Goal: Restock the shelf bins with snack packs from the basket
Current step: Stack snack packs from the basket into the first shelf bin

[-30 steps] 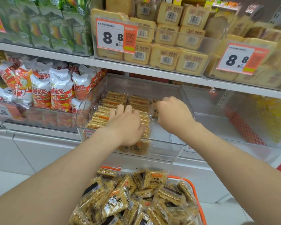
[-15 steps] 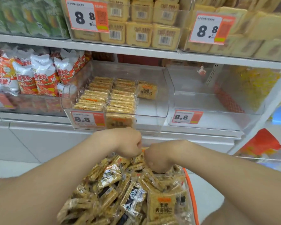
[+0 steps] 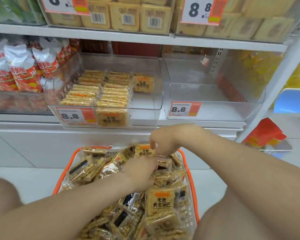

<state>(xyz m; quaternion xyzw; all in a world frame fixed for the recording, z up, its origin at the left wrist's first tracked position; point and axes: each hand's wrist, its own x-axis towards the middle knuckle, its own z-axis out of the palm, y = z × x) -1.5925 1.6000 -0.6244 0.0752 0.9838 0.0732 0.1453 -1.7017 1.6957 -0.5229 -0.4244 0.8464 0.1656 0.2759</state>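
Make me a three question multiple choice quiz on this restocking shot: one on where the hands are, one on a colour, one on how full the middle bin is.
1. Where are the left hand and right hand?
A) On the top shelf
B) Over the snack packs in the basket
C) On the floor tiles

2. What colour is the basket's rim?
A) Blue
B) Green
C) Orange

3. How full is the middle bin?
A) Partly filled
B) Heaped above its rim
C) Holding only drink bottles

Answers:
1 B: both hands sit low among the basket's packs, below the shelf.
2 C: an orange rim edges the basket.
3 A: rows of packs fill its left part, with bare floor showing on the right.
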